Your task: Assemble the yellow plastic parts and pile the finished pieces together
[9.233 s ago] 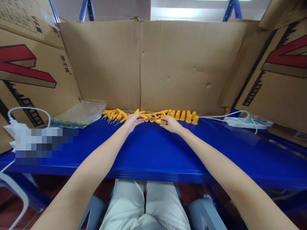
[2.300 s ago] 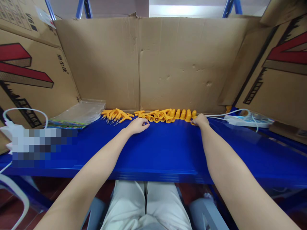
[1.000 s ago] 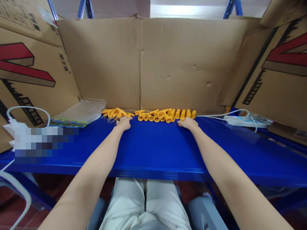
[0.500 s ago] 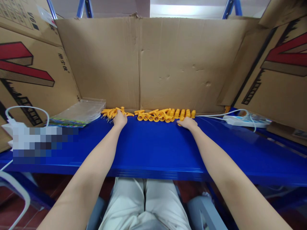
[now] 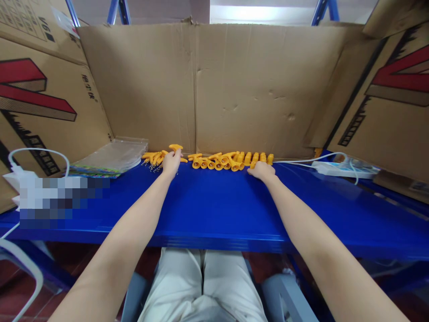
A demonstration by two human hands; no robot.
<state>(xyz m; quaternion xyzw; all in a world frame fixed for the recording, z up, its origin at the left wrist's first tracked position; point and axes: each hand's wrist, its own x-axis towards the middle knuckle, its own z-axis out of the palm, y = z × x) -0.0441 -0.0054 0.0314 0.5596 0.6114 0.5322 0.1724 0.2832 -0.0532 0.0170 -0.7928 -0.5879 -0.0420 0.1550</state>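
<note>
My left hand (image 5: 170, 164) is closed around a yellow corkscrew (image 5: 176, 147), its T-shaped handle sticking up above the fingers. Beside that hand lies a pile of similar yellow corkscrews (image 5: 154, 157) with thin metal spirals pointing forward. My right hand (image 5: 262, 171) has its fingers closed on a yellow sleeve (image 5: 252, 165), mostly hidden by the fingers. Several more yellow sleeves (image 5: 248, 158) stand in a row just behind it. Between the hands, several yellow corkscrews with bell-shaped sleeves (image 5: 219, 165) lie with their round openings facing me.
The blue table (image 5: 214, 205) has a cardboard panel (image 5: 254, 89) along its back. Clear plastic bags (image 5: 110, 154) lie at the left. A white power strip (image 5: 345, 169) with cables sits at the right. Printed cardboard boxes (image 5: 43, 103) flank both sides.
My left hand has lifted a corkscrew from the pile, its handle now upright and higher. My right hand has stayed at nearly the same place, its fingers slightly raised.
</note>
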